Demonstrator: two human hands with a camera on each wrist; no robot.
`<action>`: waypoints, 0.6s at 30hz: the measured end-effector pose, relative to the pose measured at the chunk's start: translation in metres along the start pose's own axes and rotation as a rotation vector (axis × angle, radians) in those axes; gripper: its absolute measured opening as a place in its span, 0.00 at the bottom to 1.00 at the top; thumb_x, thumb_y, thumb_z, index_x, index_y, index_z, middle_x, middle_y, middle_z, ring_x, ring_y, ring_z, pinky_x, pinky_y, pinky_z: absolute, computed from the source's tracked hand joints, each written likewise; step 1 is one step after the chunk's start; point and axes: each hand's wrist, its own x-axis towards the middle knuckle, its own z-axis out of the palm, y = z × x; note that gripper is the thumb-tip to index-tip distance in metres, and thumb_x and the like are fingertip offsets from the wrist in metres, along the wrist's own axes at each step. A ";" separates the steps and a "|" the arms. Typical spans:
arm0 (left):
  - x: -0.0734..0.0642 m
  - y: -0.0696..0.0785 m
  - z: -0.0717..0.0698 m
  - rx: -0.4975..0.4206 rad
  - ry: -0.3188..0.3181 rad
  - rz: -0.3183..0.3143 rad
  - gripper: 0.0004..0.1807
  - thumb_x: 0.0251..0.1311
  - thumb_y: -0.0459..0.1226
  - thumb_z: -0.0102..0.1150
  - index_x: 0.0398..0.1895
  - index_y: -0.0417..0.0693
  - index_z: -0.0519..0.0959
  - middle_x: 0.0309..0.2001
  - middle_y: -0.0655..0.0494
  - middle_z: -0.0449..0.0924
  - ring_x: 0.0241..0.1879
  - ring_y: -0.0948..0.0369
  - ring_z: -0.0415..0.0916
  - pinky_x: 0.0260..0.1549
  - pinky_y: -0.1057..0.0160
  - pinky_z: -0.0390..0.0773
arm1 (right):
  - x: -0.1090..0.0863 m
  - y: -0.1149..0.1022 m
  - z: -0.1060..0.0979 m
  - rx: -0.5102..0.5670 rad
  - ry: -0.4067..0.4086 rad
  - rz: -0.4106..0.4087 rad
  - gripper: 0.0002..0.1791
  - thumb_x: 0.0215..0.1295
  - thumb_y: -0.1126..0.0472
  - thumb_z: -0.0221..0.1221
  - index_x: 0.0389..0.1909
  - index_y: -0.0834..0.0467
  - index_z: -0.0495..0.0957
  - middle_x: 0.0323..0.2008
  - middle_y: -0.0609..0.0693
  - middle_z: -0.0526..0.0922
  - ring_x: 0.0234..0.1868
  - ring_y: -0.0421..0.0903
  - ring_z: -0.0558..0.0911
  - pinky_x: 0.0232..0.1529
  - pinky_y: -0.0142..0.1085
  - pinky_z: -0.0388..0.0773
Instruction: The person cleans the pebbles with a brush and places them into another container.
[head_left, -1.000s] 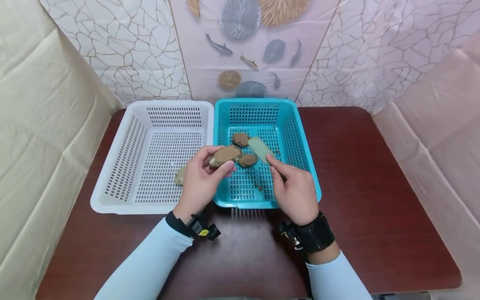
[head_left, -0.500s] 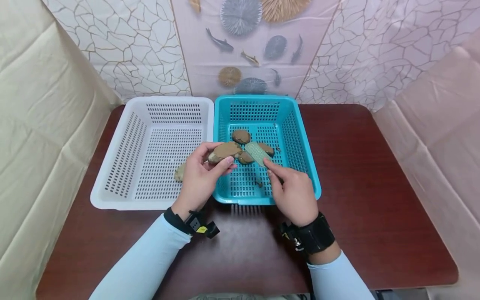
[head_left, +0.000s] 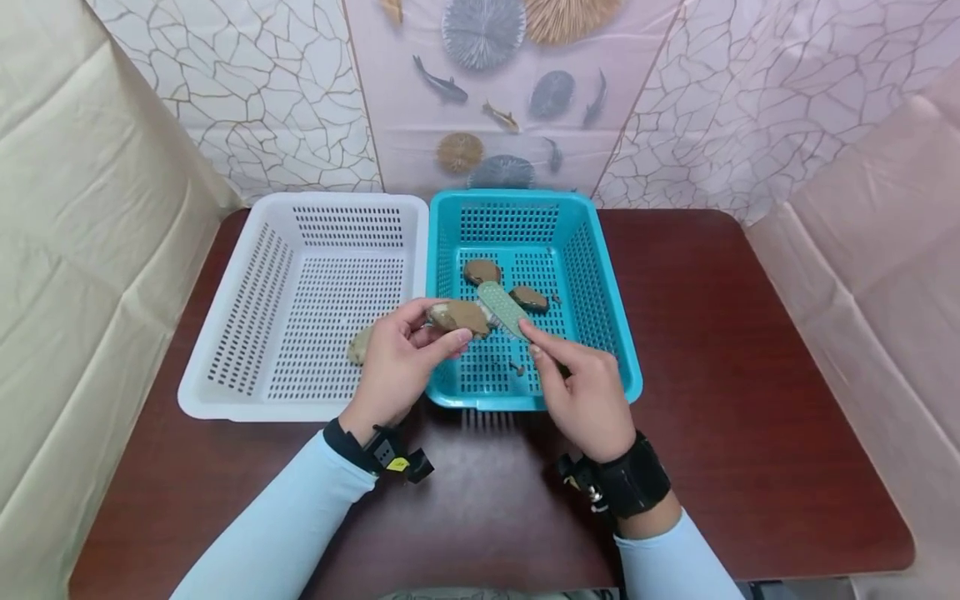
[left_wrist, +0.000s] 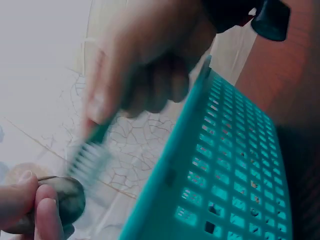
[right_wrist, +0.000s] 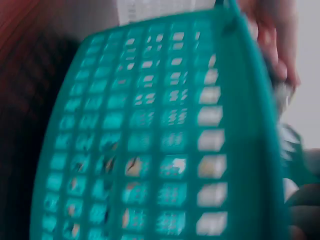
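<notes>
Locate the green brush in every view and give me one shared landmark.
Head: near the center, the green brush in the right hand, over the teal basket.
Left wrist: the brush, blurred, lower left, beside the stone.
Right wrist: the brush, blurred, right edge, right of the basket.
Landmark: the basket, in all three.

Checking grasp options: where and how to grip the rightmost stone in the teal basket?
I'd pinch the rightmost stone across its narrower width, mid-length, coming from above, slightly from the right. It looks like an elongated oval lying flat; walls of the teal basket rise around it, and the brush is close on its left.
</notes>
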 end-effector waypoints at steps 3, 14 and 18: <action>0.001 0.003 -0.001 -0.038 -0.029 0.014 0.24 0.73 0.25 0.68 0.70 0.36 0.79 0.56 0.38 0.86 0.45 0.52 0.91 0.49 0.49 0.90 | 0.000 0.006 -0.003 -0.035 0.000 0.034 0.22 0.80 0.67 0.64 0.71 0.53 0.83 0.18 0.42 0.73 0.17 0.37 0.60 0.17 0.34 0.60; 0.005 0.002 -0.001 -0.070 -0.095 -0.002 0.20 0.79 0.28 0.61 0.70 0.36 0.78 0.56 0.39 0.84 0.47 0.55 0.87 0.49 0.50 0.91 | 0.002 -0.012 -0.003 0.232 0.050 0.011 0.23 0.80 0.71 0.62 0.71 0.56 0.83 0.30 0.48 0.88 0.19 0.39 0.67 0.20 0.32 0.63; 0.006 0.001 -0.001 -0.092 -0.102 -0.009 0.19 0.80 0.28 0.61 0.70 0.35 0.78 0.57 0.38 0.83 0.52 0.54 0.88 0.54 0.46 0.89 | 0.004 -0.006 -0.006 0.169 -0.037 0.089 0.22 0.82 0.66 0.62 0.72 0.52 0.83 0.15 0.39 0.62 0.11 0.36 0.53 0.12 0.35 0.57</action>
